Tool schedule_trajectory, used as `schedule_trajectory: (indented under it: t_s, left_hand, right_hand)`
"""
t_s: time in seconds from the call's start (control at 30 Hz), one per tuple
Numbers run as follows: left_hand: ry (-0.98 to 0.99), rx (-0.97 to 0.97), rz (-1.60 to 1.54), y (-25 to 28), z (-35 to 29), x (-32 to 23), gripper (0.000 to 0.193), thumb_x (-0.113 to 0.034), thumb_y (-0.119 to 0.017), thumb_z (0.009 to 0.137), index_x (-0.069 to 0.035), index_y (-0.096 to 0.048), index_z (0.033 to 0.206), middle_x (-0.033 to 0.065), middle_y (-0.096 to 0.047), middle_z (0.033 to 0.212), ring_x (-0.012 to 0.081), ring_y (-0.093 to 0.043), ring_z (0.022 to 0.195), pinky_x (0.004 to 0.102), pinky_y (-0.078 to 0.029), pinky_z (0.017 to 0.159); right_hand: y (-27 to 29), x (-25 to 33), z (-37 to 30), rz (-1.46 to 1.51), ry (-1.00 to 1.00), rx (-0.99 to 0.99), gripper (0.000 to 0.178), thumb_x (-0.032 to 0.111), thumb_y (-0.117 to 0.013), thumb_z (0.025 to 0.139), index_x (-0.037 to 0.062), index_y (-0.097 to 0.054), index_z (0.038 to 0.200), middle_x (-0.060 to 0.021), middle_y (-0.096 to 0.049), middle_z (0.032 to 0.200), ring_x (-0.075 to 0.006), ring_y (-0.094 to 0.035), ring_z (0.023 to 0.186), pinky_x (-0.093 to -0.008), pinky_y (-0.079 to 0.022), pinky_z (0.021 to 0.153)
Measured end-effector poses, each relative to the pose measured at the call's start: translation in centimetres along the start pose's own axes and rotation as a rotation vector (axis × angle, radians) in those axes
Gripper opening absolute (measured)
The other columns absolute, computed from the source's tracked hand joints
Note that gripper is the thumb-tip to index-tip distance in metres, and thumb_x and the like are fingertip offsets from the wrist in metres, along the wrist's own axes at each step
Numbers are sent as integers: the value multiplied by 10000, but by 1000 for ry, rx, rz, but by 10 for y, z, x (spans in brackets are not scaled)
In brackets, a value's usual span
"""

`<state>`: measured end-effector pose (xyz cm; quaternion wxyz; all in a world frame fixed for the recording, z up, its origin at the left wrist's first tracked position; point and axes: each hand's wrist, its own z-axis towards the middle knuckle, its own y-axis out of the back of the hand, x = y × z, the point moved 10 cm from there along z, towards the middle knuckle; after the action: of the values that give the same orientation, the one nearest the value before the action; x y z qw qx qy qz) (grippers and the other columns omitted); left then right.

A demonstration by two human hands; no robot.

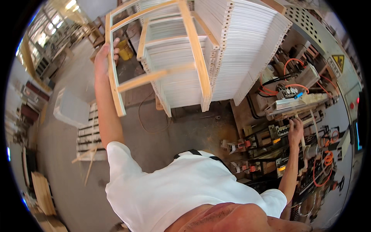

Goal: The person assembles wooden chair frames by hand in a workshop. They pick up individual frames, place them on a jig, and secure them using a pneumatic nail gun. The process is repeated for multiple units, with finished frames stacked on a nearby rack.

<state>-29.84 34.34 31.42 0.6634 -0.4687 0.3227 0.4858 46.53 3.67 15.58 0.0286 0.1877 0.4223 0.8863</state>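
My left hand point(106, 57), arm stretched forward, is closed round the left rail of a wooden frame point(200, 63). The frame is ladder-like, with two long pale rails, crossbars between them and white side faces. It is held up in the air, tilted, in front of stacked white slatted parts. My right hand point(296, 130) reaches into a machine point(288, 106) on the right, at a pale bar beneath a metal clamp block. Its fingers are bent and partly hidden, so whatever they grip is unclear.
Tall stacks of white parts with drilled edges point(247, 46) stand ahead. Orange air hoses point(328, 158) and a control panel with a screen point(357, 133) are at the right. A slatted pallet point(88, 133), a white block point(71, 107) and a yellow bucket point(125, 50) are at the left.
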Motion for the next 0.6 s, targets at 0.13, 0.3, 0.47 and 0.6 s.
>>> schedule_trajectory:
  t_s: [0.13, 0.3, 0.47, 0.6]
  left_hand:
    - [225, -18, -46, 60, 134, 67, 377, -260, -509, 965, 30, -529, 1204, 101, -649, 1024, 123, -562, 628, 242, -471, 525]
    - [389, -66, 249, 50, 214, 146, 325, -217, -496, 957, 55, -570, 1118, 134, -643, 952, 208, -596, 673, 332, -511, 603]
    - [339, 83, 385, -20, 205, 149, 388, -232, -491, 940, 95, -541, 1144, 161, -628, 1046, 253, -647, 855, 384, -515, 716]
    - [388, 113, 314, -29, 194, 165, 406, -252, -444, 957, 83, -532, 1168, 145, -620, 1051, 246, -634, 900, 380, -494, 765]
  right_hand:
    - [-32, 94, -33, 203, 105, 44, 175, 124, -659, 853, 1, -627, 973, -152, -623, 1054, -334, -600, 953, -379, -497, 803]
    - [-64, 128, -88, 191, -87, 189, 142, 107, -675, 829, 1, -648, 919, -117, -629, 1040, -270, -630, 703, -338, -519, 649]
    - [-62, 115, -134, 207, -296, 183, 144, 90, -665, 828, -26, -641, 910, -123, -626, 1022, -271, -641, 783, -337, -515, 700]
    - [-54, 108, -157, 154, -367, 204, 148, 94, -648, 822, -28, -638, 904, -144, -626, 1009, -314, -619, 843, -364, -495, 736]
